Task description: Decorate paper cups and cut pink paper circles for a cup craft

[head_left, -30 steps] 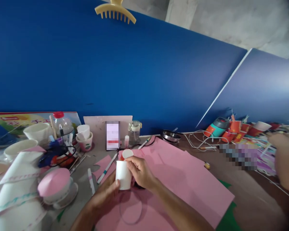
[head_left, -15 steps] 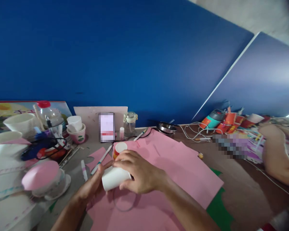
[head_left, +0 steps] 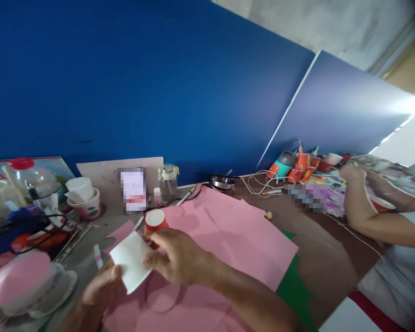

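Head view: a white cup point(head_left: 131, 262) is held tilted between both hands above the near edge of a large pink sheet point(head_left: 235, 230), left of the scene's middle. By the left hand point(head_left: 102, 286) it is gripped at its lower left, the thumb laid on the wall and the fingers mostly hidden behind; by the right hand point(head_left: 174, 256) it is pinched at its right side, thumb and bent fingers closed on it. Just beyond, a red cup point(head_left: 156, 221) is stood upright with its white end up. To the left, a marker point(head_left: 98, 256) is laid on the tabletop point(head_left: 332, 249). At the far side, a jar point(head_left: 168, 182) is set near the wall point(head_left: 141, 83). At far right, another person's arm point(head_left: 354, 203) is rested near a purple sheet point(head_left: 318, 196).
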The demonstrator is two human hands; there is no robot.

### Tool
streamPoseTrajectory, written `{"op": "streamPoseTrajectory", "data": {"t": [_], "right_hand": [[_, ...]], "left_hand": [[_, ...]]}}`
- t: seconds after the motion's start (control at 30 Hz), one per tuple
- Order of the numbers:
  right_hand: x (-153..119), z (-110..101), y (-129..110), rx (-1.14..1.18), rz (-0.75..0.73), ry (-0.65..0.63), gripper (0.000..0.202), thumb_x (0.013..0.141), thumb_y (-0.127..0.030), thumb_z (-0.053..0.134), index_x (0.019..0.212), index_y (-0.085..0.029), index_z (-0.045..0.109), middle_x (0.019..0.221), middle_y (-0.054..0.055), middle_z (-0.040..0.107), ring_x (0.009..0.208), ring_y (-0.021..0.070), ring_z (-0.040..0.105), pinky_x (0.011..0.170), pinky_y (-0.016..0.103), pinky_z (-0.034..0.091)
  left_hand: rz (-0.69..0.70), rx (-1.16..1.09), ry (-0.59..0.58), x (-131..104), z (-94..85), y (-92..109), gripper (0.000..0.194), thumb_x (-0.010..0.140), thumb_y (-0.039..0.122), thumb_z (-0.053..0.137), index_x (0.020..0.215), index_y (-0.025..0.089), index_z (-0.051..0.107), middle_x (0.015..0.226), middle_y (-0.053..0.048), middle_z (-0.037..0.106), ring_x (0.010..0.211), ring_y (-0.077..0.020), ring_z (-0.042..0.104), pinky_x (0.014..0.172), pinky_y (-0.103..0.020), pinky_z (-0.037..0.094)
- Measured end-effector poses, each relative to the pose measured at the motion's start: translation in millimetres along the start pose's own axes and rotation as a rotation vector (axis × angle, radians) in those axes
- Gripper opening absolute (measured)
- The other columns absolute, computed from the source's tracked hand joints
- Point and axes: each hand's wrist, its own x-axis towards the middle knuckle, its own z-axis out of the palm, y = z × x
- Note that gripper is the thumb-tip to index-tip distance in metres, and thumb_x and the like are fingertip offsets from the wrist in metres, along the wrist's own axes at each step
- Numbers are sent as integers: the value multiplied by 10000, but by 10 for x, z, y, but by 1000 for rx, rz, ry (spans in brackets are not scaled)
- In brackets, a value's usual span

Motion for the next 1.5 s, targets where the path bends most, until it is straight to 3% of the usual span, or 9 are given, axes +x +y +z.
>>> {"op": "streamPoseTrajectory", "data": {"t": [0.07,0.17,0.23,0.57,0.8,0.93,1.1,1.23,1.5], "right_hand": [[16,-167,77,129,50,107,345,974,-454,459,1117,-192,632,1033,70,704,910,198,669,774,293,521],[76,-426,314,173,66,459,274,926,-408,528,1012,-177,647,989,78,705,916,202,658,791,310,514],[124,-531,504,149,104,572,272,889,-391,559,998,-158,647,954,92,698,862,203,657,756,318,521],[305,-274,965,33,131,504,173,822,-278,574,911,-161,666,904,93,706,817,214,663,735,342,533],[264,-253,776,20,76,524,206,913,-320,511,983,-179,643,899,80,691,808,206,646,736,336,525],[308,-197,456,-43,-162,429,156,933,-237,507,948,-200,658,926,72,680,871,198,636,787,328,509],[609,67,177,-423,-417,66,202,925,-153,481,916,-192,679,918,85,702,867,207,610,839,357,473],[911,369,119,-708,-534,-245,112,820,-120,586,785,-174,678,771,75,673,766,226,598,718,360,462],[1201,877,362,-707,-490,-249,314,696,-63,742,502,-236,565,678,46,679,726,234,616,659,360,470]], "left_hand": [[-32,0,-33,-21,-7,-3,696,578,534,811,1172,199,672,870,-88,750,874,-322,687,761,-377,546],[-96,53,-254,8,105,-8,669,592,540,797,1130,159,682,885,-114,726,792,-285,670,659,-331,515],[-123,126,-375,49,208,-4,644,629,553,773,1108,134,676,880,-118,706,759,-240,642,620,-283,475],[-128,379,-524,125,313,89,648,580,606,792,1019,150,653,917,-63,654,801,-190,552,685,-268,413],[-131,371,-589,161,311,86,631,544,567,830,995,168,642,866,-19,617,771,-164,517,713,-266,405],[-163,402,-602,157,304,90,659,518,551,851,1020,186,629,905,-22,622,815,-185,525,741,-285,414],[-180,424,-620,159,301,90,679,503,581,849,1014,184,642,884,-9,613,804,-177,520,763,-296,423],[-138,477,-647,165,295,86,691,507,576,848,1051,201,646,922,-18,615,839,-199,523,796,-322,426],[-149,526,-674,129,345,123,688,479,598,846,1009,194,674,909,-24,632,854,-225,550,824,-360,454]]}}
